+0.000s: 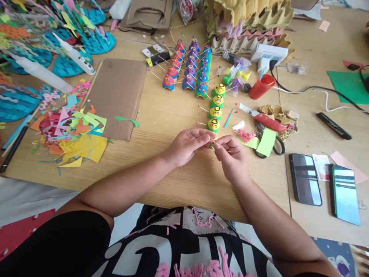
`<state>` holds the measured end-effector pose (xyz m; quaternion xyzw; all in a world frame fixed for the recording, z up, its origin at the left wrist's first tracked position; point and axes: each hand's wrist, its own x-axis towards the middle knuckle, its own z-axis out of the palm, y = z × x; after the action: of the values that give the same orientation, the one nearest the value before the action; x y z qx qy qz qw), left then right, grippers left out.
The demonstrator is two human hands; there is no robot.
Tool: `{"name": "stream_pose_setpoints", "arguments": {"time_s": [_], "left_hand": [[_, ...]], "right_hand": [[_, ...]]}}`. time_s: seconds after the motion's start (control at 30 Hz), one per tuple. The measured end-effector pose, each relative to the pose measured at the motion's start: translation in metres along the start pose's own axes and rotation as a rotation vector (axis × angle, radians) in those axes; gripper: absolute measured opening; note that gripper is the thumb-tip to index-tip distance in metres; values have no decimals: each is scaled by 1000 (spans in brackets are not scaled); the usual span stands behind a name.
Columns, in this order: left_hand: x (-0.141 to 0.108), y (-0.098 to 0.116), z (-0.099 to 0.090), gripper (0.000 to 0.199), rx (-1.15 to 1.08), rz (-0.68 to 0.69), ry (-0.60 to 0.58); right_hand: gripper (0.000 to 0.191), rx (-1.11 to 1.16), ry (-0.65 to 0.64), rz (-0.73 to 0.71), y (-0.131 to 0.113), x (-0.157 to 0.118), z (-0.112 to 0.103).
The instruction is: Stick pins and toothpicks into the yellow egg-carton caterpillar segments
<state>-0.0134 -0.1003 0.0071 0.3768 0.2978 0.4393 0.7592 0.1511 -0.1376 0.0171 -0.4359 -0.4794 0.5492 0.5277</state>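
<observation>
My left hand (188,145) and my right hand (234,158) meet above the table, thumbs and fingers pinched together at the tips. Whatever lies between them is too small and too covered to name. Under the fingertips, bits of yellow and green show from a mostly hidden figure. Just beyond it runs a row of yellow-and-green painted egg-carton figures (215,112) with dark rings on top and drawn faces. Farther back stand rows of red-and-blue figures (172,72), purple figures (190,71) and blue-and-green figures (202,77), many with thin sticks poking out sideways.
Right of my hands lie scissors (279,146), green paper (266,141), a red-handled knife (269,120) and a blue tool (229,118). A red cup (261,87) and two phones (305,179) are farther right. Paper scraps (83,148) and a cardboard sheet (118,96) lie left.
</observation>
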Motion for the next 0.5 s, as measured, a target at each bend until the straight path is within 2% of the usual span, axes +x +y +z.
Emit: {"name": "stream_pose_setpoints", "arguments": {"time_s": [0.13, 0.33, 0.5], "left_hand": [[0, -4, 0, 33, 127, 122, 43], [-2, -2, 2, 24, 335, 304, 114], [-4, 1, 2, 20, 467, 425, 111]], "right_hand": [[33, 11, 59, -25, 0, 1, 0], [35, -23, 20, 23, 0, -2, 1], [35, -29, 19, 20, 1, -1, 0]]}}
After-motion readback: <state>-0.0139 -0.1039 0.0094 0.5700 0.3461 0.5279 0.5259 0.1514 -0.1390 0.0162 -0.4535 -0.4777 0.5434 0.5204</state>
